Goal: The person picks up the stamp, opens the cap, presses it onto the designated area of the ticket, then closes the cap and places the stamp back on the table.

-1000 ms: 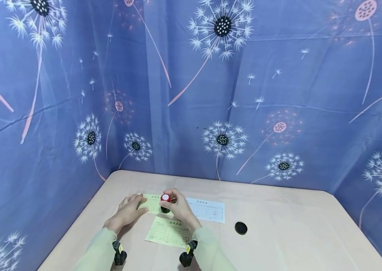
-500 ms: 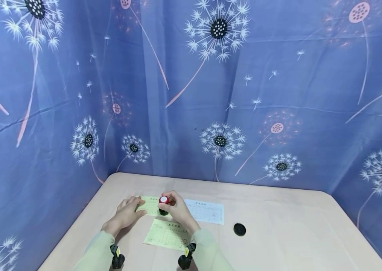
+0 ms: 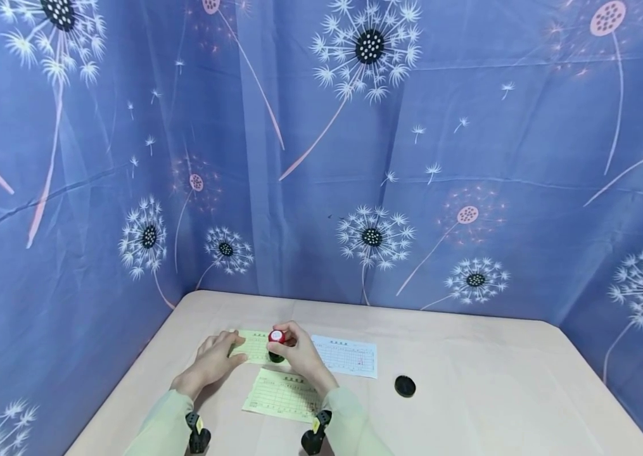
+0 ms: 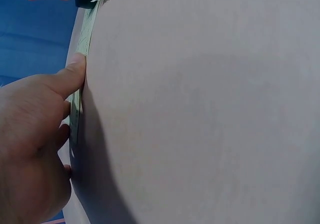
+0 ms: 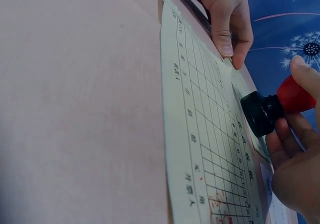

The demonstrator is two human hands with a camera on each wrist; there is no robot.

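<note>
My right hand (image 3: 299, 351) grips a stamp (image 3: 277, 338) by its red handle, thumb on one side and fingers on the other. The stamp's black round base stands upright on the right part of a green printed form (image 3: 253, 345), as the head view shows. My left hand (image 3: 213, 358) presses the left end of that form with straight fingers and thumb (image 4: 75, 69). Nearer to me lies a second green form (image 3: 280, 394), partly under my right wrist in the head view, with red marks (image 5: 220, 204) on its grid.
A pale blue form (image 3: 350, 356) with a red mark lies to the right of the stamp. Farther right on the light table (image 3: 469, 392) rests a round black lid (image 3: 405, 386). Blue dandelion-print cloth (image 3: 321, 190) stands behind and left of the table.
The head view has shifted slightly. Both hands and the stamp keep nearly the same place over the far green form.
</note>
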